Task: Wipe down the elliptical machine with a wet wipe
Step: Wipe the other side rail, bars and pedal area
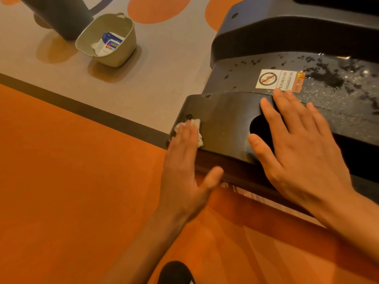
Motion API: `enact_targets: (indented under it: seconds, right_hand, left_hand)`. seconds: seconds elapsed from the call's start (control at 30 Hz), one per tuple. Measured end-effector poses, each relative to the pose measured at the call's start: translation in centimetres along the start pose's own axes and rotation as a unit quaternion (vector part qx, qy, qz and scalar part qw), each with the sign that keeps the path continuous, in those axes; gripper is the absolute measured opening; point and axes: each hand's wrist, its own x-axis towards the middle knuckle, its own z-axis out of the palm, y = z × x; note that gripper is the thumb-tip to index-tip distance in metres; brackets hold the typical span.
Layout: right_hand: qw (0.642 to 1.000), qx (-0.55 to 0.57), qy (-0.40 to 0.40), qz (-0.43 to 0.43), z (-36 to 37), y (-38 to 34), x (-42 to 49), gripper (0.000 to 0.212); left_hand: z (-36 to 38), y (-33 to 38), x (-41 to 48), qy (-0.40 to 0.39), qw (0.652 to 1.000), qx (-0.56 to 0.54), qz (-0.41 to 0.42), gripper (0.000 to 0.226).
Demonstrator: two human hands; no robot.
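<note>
Head view: the straight fingers of the left hand are laid flat on a crumpled white wet wipe. The wipe is pressed against the left corner of the black cover of the elliptical machine, just beside a small screw hole. The wipe is not gripped, and the thumb is spread away from the fingers. The right hand is rested palm down on the same cover, fingers extended and slightly fanned, nothing held, beside a round dark opening. A warning sticker is seen just beyond the right fingertips, and dark wet spots are scattered over the surface past it. On the grey and orange floor, well apart from the machine, a beige basket with a wipe packet inside is set next to a dark grey bin.
</note>
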Motion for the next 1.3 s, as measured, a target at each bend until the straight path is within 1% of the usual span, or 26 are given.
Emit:
enact_targets:
  seconds: [0.07,0.13,0.3,0.4,0.47,0.53,0.63,0.73,0.83,0.87,0.9,1.0,1.07,1.17,1.23,1.3]
  right_hand:
    - [1.000,-0.003,0.004,-0.001,0.0,0.0,0.0,0.082]
    - [1.000,-0.004,0.003,-0.001,0.1,0.0,0.1,0.082]
    - [1.000,-0.007,-0.004,0.000,0.1,0.1,0.1,0.081]
    - [1.000,-0.006,-0.005,0.002,0.0,0.0,0.1,0.081]
    - [1.000,-0.009,-0.004,0.003,0.1,-0.1,0.1,0.082]
    - [1.000,-0.012,-0.002,0.004,0.0,-0.1,0.1,0.082]
    - [1.000,-0.008,0.003,0.005,0.0,0.0,0.1,0.082]
    - [1.000,-0.007,0.000,0.004,0.1,0.0,0.1,0.082]
    - [1.000,-0.009,0.000,0.005,0.1,0.0,0.1,0.081]
    - [1.000,-0.009,0.001,0.005,0.1,0.0,0.0,0.081]
    - [1.000,-0.009,0.002,0.005,0.0,0.0,0.0,0.081]
    - [1.000,-0.005,0.002,0.004,0.0,-0.1,0.0,0.080]
    - [1.000,-0.008,0.000,0.002,0.0,0.0,0.1,0.080]
    - [1.000,-0.008,0.003,0.000,0.0,0.1,0.0,0.082]
    - [1.000,-0.004,0.002,0.000,0.0,0.0,0.1,0.083]
    - [1.000,0.000,-0.002,0.001,0.0,0.0,0.1,0.084]
  left_hand:
    - [0.2,0.9,-2.1,-0.019,1.000,0.008,0.016,0.102]
    - [-0.1,1.1,-1.4,-0.030,0.999,0.026,0.035,0.104]
    - [-1.1,1.2,7.1,-0.101,0.992,0.070,0.032,0.101]
    - [-0.9,0.9,11.5,-0.123,0.988,0.090,0.025,0.104]
    - [-0.7,0.4,11.6,-0.114,0.989,0.084,0.033,0.100]
    - [-0.9,0.0,9.5,-0.089,0.992,0.058,0.062,0.091]
    - [-1.6,-1.4,5.8,-0.065,0.995,0.042,0.066,0.086]
    - [-2.4,-2.9,5.3,-0.067,0.995,0.066,0.026,0.087]
    - [-2.5,-2.7,7.8,-0.085,0.995,0.054,-0.025,0.094]
    - [-2.4,-2.3,9.0,-0.085,0.995,0.050,-0.030,0.097]
    - [-2.3,-1.6,10.0,-0.082,0.995,0.053,-0.020,0.099]
    - [-1.3,0.9,11.1,-0.086,0.992,0.074,0.048,0.095]
    - [-0.5,2.7,9.9,-0.101,0.990,0.062,0.076,0.095]
    - [-0.2,2.8,7.0,-0.109,0.987,0.033,0.109,0.085]
    - [-0.9,0.7,6.1,-0.100,0.988,0.048,0.111,0.079]
    - [-1.9,-1.6,6.4,-0.088,0.990,0.079,0.073,0.075]
